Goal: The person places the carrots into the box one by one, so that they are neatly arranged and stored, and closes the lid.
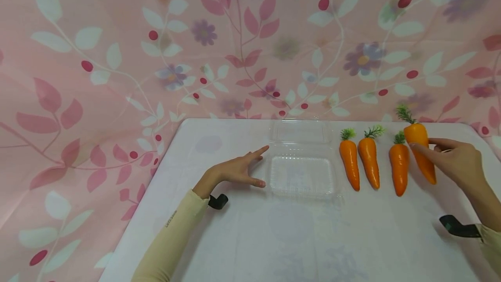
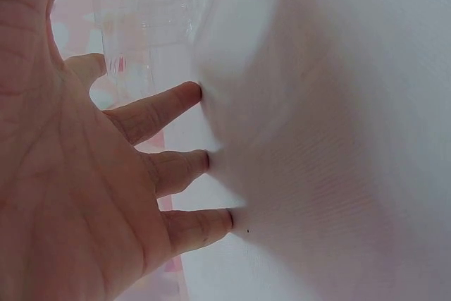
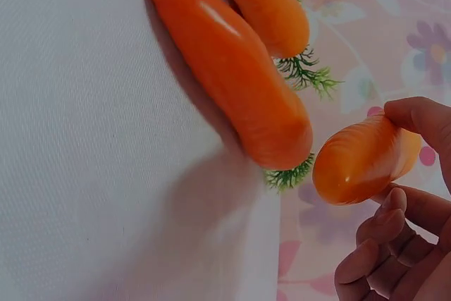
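An orange carrot with a green leafy top [image 1: 417, 137] is pinched between the thumb and fingers of my right hand [image 1: 455, 160], raised off the table as the right wrist view shows. Three more carrots lie side by side to its left: one close by [image 1: 399, 169], then a pair, the inner carrot [image 1: 369, 162] and the outer carrot [image 1: 349, 164]. My left hand [image 1: 239, 169] has its fingers spread at the left side of a clear plastic clamshell box [image 1: 301, 195], whose lid stands back. In the left wrist view, fingertips [image 2: 190, 91] meet the white surface.
A white-covered table [image 1: 250, 238] carries everything. Behind it hangs a pink floral cloth [image 1: 250, 34], close to the table's back edge. Black wrist mounts [image 1: 458, 226] stick out from both sleeves.
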Action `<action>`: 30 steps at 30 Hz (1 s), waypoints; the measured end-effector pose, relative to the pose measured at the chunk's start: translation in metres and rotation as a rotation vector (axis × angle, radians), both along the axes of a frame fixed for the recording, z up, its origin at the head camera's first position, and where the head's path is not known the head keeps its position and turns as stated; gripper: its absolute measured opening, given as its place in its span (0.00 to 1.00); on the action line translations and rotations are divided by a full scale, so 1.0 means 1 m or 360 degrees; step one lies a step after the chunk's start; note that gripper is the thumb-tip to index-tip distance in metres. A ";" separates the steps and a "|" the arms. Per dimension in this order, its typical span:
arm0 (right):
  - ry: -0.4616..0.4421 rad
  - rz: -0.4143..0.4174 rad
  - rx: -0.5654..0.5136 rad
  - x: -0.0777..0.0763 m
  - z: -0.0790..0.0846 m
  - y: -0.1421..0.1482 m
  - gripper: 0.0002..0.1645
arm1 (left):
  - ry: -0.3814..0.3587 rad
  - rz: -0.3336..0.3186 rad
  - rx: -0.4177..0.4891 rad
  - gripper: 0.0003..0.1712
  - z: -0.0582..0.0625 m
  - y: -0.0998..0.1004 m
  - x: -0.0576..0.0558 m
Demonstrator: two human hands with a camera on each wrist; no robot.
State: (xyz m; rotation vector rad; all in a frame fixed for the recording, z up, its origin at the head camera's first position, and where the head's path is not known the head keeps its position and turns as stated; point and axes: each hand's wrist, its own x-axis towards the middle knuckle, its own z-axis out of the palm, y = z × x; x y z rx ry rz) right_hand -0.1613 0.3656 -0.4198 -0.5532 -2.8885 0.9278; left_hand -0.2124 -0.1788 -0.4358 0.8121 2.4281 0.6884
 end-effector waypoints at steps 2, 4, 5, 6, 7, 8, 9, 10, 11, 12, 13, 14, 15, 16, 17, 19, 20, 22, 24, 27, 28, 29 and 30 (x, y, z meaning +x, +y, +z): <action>0.0010 0.0007 -0.0013 0.001 0.001 -0.002 0.52 | -0.0004 0.0001 0.0001 0.67 0.000 0.000 0.000; 0.0016 0.0019 -0.0030 0.002 0.001 -0.004 0.52 | -0.0004 -0.0001 -0.0002 0.67 0.001 0.000 0.000; 0.0022 0.0028 -0.0034 0.002 0.001 -0.006 0.52 | -0.0003 -0.0002 -0.0004 0.67 0.001 0.000 0.000; 0.0029 0.0036 -0.0046 0.003 0.002 -0.007 0.51 | 0.0000 -0.0004 -0.0005 0.67 0.001 0.000 0.000; 0.0035 0.0045 -0.0054 0.003 0.002 -0.008 0.51 | 0.0004 -0.0005 -0.0007 0.67 0.001 0.000 0.000; 0.0041 0.0057 -0.0054 0.003 0.003 -0.010 0.51 | 0.0010 -0.0009 -0.0009 0.67 0.000 0.000 0.000; 0.0045 0.0070 -0.0057 0.003 0.003 -0.012 0.50 | 0.0013 -0.0010 -0.0009 0.66 0.000 0.000 -0.001; 0.0057 0.0085 -0.0051 0.003 0.004 -0.013 0.50 | 0.0014 -0.0010 -0.0010 0.66 -0.001 0.000 -0.001; 0.0069 0.0100 -0.0044 0.003 0.005 -0.015 0.50 | 0.0017 -0.0012 -0.0008 0.66 -0.001 0.000 -0.001; 0.0075 0.0115 -0.0046 0.002 0.005 -0.016 0.49 | 0.0018 -0.0012 -0.0007 0.66 -0.002 0.000 -0.001; 0.0082 0.0129 -0.0041 0.002 0.006 -0.018 0.49 | 0.0019 -0.0013 -0.0007 0.66 -0.002 0.000 -0.001; 0.0091 0.0144 -0.0037 0.002 0.007 -0.020 0.49 | 0.0019 -0.0013 -0.0008 0.66 -0.002 0.000 -0.001; 0.0100 0.0163 -0.0040 0.002 0.007 -0.022 0.48 | 0.0019 -0.0013 -0.0008 0.66 -0.002 0.000 -0.001; 0.0107 0.0179 -0.0059 0.002 0.007 -0.023 0.47 | 0.0021 -0.0014 -0.0006 0.66 -0.002 0.000 -0.001; 0.0112 0.0195 -0.0069 0.002 0.008 -0.025 0.47 | 0.0021 -0.0013 -0.0008 0.66 -0.002 0.000 -0.001; 0.0131 0.0233 -0.0090 0.003 0.009 -0.029 0.45 | 0.0020 -0.0013 -0.0006 0.66 -0.002 0.000 -0.001; 0.0137 0.0253 -0.0102 0.004 0.010 -0.031 0.45 | 0.0019 -0.0011 -0.0006 0.66 -0.002 0.001 0.000; 0.0146 0.0288 -0.0125 0.004 0.011 -0.035 0.44 | 0.0017 -0.0010 0.0000 0.66 -0.001 0.000 0.000; 0.0151 0.0309 -0.0129 0.004 0.012 -0.039 0.44 | 0.0016 -0.0008 0.0002 0.66 -0.001 0.000 0.000; 0.0154 0.0339 -0.0128 0.004 0.013 -0.045 0.44 | 0.0014 -0.0005 0.0009 0.66 -0.001 0.000 0.000; 0.0151 0.0339 -0.0134 0.003 0.013 -0.047 0.44 | 0.0015 -0.0005 0.0010 0.66 -0.001 0.000 0.000; 0.0142 0.0344 -0.0136 0.003 0.013 -0.048 0.45 | 0.0015 -0.0004 0.0009 0.67 -0.001 0.000 0.000; 0.0136 0.0348 -0.0135 0.003 0.013 -0.050 0.46 | 0.0013 -0.0002 0.0009 0.67 -0.001 -0.001 0.000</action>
